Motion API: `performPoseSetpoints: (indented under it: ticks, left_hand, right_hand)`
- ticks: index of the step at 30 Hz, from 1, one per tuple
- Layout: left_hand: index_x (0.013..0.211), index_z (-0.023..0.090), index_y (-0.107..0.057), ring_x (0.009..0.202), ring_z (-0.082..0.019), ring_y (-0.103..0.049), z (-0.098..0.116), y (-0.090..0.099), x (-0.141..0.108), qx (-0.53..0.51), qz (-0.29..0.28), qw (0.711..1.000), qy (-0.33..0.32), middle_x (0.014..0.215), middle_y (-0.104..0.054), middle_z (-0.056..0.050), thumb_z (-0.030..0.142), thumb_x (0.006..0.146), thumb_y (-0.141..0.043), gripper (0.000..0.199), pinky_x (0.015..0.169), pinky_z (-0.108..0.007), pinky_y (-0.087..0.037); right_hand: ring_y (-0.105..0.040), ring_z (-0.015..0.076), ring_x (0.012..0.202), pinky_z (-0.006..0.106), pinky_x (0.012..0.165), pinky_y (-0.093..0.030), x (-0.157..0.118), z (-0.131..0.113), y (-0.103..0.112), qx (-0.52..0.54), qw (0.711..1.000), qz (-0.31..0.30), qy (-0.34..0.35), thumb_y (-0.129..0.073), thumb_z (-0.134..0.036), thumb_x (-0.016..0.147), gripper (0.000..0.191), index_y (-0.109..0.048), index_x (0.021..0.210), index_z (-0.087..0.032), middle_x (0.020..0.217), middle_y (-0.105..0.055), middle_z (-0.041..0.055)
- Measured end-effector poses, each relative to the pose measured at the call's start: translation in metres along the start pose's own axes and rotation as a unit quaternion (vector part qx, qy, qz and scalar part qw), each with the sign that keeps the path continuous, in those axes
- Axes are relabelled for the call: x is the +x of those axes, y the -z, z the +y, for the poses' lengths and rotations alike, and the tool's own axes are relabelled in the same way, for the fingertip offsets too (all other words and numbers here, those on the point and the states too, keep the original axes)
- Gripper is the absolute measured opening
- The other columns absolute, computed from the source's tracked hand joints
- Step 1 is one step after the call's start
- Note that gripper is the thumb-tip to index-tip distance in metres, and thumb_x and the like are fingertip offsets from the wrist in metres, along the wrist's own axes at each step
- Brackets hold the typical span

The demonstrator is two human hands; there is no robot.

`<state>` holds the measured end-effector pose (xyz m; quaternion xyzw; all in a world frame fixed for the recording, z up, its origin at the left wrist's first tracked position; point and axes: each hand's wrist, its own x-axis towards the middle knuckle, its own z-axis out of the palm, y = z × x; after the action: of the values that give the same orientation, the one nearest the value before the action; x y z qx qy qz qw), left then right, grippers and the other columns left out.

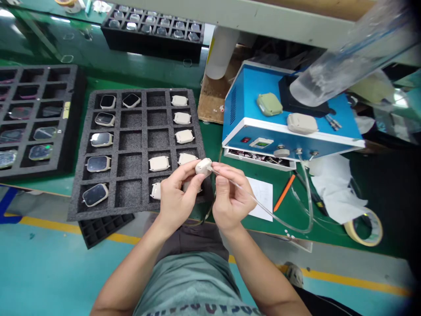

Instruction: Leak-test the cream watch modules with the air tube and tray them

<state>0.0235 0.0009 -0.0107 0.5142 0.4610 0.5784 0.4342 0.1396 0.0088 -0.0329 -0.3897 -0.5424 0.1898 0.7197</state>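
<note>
A cream watch case (203,166) is pinched between the thumb and fingers of my left hand (179,191), above the near right corner of a grey foam tray (130,173). My right hand (232,197) grips a clear thin tube (263,206), whose tip meets the side of the case. The tube curves round to a fitting on the front of a blue box-shaped machine (266,118). In the tray's left column lie watches with dark screens (98,164); more cream watch cases (159,163) fill cells on the right, some hidden behind my left hand.
A second foam tray (74,127) of watches stands at the left, and another (151,44) at the back. On the machine rest a green watch case (269,104) and a beige one (301,123). An orange pen (284,193), white paper and a tape roll (375,227) lie at the right.
</note>
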Motion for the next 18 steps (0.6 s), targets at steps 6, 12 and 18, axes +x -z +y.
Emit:
performPoseSetpoints:
  ticks: [6, 12, 18]
  left_hand:
    - [0.122, 0.017, -0.076, 0.101, -0.018, -0.080, 0.0000, -0.0007, 0.0002, 0.008, 0.003, 1.000, -0.003, 0.116, -0.082, -0.008, 0.024, 0.097, -0.074, 0.026, 0.088, -0.023, -0.064]
    - [0.122, 0.018, -0.076, 0.100, -0.017, -0.080, -0.0006, -0.0009, 0.0001, 0.013, 0.007, 1.000, -0.009, 0.115, -0.082, -0.008, 0.023, 0.096, -0.075, 0.026, 0.087, -0.022, -0.063]
    - [0.122, 0.018, -0.077, 0.102, -0.018, -0.079, -0.0014, -0.0003, -0.0002, 0.025, 0.011, 1.000, -0.008, 0.117, -0.082, -0.008, 0.025, 0.096, -0.074, 0.026, 0.089, -0.023, -0.063]
  right_hand:
    - [-0.078, 0.0218, 0.103, 0.044, 0.093, -0.066, 0.0002, 0.0000, -0.0002, 0.017, 1.000, 0.002, -0.003, -0.065, -0.009, 0.098, 0.026, -0.077, 0.113, -0.026, 0.104, -0.078, 0.0048]
    - [-0.077, 0.0231, 0.103, 0.047, 0.093, -0.066, 0.0003, -0.0007, 0.0011, 0.005, 1.000, -0.006, -0.002, -0.065, -0.012, 0.098, 0.023, -0.076, 0.111, -0.027, 0.105, -0.077, 0.0052]
    - [-0.076, 0.0235, 0.105, 0.047, 0.093, -0.066, 0.0003, -0.0015, 0.0021, 0.007, 1.000, -0.015, -0.007, -0.065, -0.011, 0.098, 0.024, -0.077, 0.112, -0.027, 0.107, -0.077, 0.0058]
